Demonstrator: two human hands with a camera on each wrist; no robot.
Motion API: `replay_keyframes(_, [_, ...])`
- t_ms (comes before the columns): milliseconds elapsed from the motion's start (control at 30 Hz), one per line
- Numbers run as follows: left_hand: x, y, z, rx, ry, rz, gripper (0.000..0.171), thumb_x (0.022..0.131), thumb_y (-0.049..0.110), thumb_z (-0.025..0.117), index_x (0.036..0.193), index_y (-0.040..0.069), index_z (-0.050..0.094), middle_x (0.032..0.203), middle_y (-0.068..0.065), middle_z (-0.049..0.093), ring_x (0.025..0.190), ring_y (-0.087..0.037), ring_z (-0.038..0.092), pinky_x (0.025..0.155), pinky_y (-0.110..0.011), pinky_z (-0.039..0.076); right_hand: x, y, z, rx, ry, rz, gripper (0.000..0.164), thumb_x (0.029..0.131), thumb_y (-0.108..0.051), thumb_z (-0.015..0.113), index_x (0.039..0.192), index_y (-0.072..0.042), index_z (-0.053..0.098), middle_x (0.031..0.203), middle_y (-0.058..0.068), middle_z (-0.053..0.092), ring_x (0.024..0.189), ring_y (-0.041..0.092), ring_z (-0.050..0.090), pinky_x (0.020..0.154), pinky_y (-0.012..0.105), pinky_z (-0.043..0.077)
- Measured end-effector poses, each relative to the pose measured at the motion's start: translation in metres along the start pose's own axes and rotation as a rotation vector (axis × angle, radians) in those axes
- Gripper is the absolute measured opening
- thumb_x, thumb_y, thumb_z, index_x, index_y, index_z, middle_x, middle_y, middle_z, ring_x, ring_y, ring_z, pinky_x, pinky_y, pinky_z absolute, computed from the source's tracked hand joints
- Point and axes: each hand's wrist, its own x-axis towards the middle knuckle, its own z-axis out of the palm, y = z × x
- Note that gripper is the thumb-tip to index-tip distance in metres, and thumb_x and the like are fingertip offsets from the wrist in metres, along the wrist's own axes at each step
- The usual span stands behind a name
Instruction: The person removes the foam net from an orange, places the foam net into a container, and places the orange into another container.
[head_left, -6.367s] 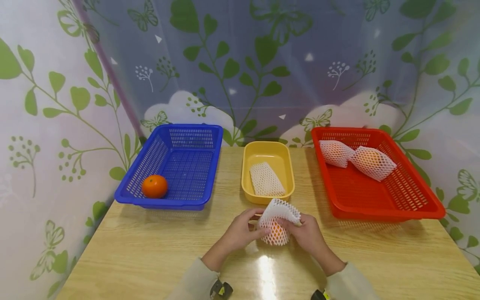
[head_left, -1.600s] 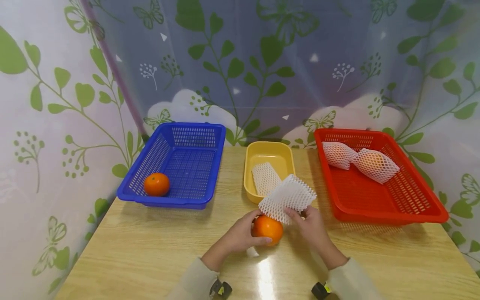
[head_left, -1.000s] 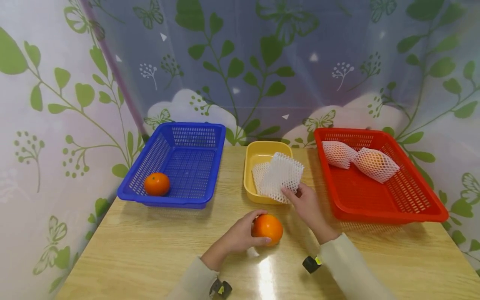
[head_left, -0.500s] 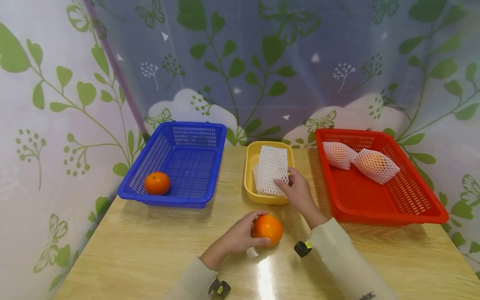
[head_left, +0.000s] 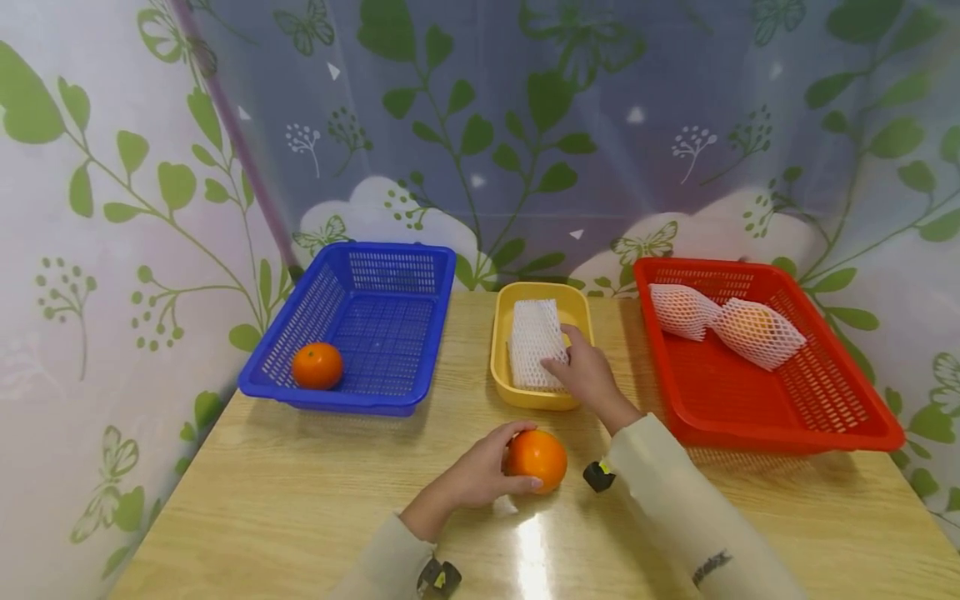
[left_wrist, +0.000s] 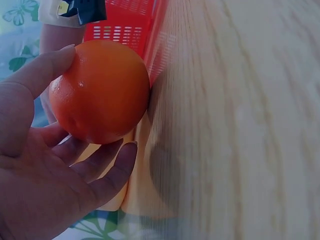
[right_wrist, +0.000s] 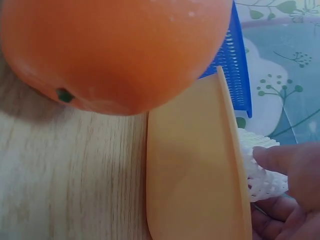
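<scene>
On the table, an orange [head_left: 537,461] sits in the grip of my left hand [head_left: 480,472], its thumb and fingers curled round the left side. The left wrist view shows the same bare orange [left_wrist: 102,92] against the thumb and fingers. My right hand [head_left: 590,377] reaches over the yellow tub [head_left: 542,401] and pinches a white foam net sleeve [head_left: 535,337] by its right edge. In the right wrist view, the thumb lies on the foam net [right_wrist: 260,165] behind the tub's rim; part of the fingers is hidden. Another net lies mostly hidden beneath.
A blue basket [head_left: 381,333] at the left holds one bare orange [head_left: 317,366]. At the right, a red basket [head_left: 720,400] holds two net-wrapped fruits, one nearer [head_left: 757,332] and one farther [head_left: 681,310]. A patterned curtain [head_left: 480,125] stands behind the table.
The net sleeve came off the orange; my right hand carried it forward and lowered it into the yellow tub over the other net. My left hand stays on the orange.
</scene>
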Motion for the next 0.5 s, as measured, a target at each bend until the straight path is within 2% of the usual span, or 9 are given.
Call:
replay_keyframes(167, [-0.0005,0.0006,-0.0001,-0.001,-0.001,-0.002,0.071,0.084,0.026,0.078,0.143,0.009,0.041,0.142,-0.013,0.046,0.124,-0.029,0.05,0.105,-0.047,0.04,0.0045,-0.0009,0.0026,-0.125,0.023,-0.077,0.079,0.088,-0.021,0.073,0.151,-0.008,0.025,0.122,0.025,0.06,0.106,0.039,0.06,0.093,0.053,0.049])
replay_keyframes(333, [0.0003,0.0001,-0.0001,-0.004,0.006,-0.001,0.071,0.084,0.026,0.078,0.142,0.01,0.042,0.142,-0.013,0.046,0.124,-0.029,0.05,0.105,-0.047,0.04,0.0083,0.0008,0.0062,-0.209,0.122,-0.182,0.094,0.081,-0.017,0.08,0.154,-0.012,0.019,0.138,0.026,0.045,0.122,0.044,0.046,0.101,0.061,0.037])
replay_keyframes(433, [0.0007,-0.0002,0.0,-0.012,0.003,-0.003,0.071,0.084,0.026,0.078,0.143,0.009,0.042,0.142,-0.013,0.046,0.124,-0.029,0.05,0.104,-0.047,0.041,0.0095,-0.0002,0.0072,-0.259,0.137,-0.21,0.093,0.08,-0.016,0.081,0.153,-0.014,0.024,0.141,0.023,0.041,0.127,0.042,0.042,0.103,0.062,0.033])
replay_keyframes(500, [0.0009,-0.0009,0.0002,-0.011,0.002,-0.005,0.072,0.084,0.026,0.078,0.143,0.009,0.041,0.141,-0.013,0.046,0.123,-0.029,0.051,0.103,-0.046,0.042,0.0098,-0.0013,0.007,-0.302,0.12,-0.233,0.084,0.08,-0.016,0.081,0.15,-0.013,0.034,0.14,0.021,0.045,0.127,0.04,0.043,0.103,0.061,0.034])
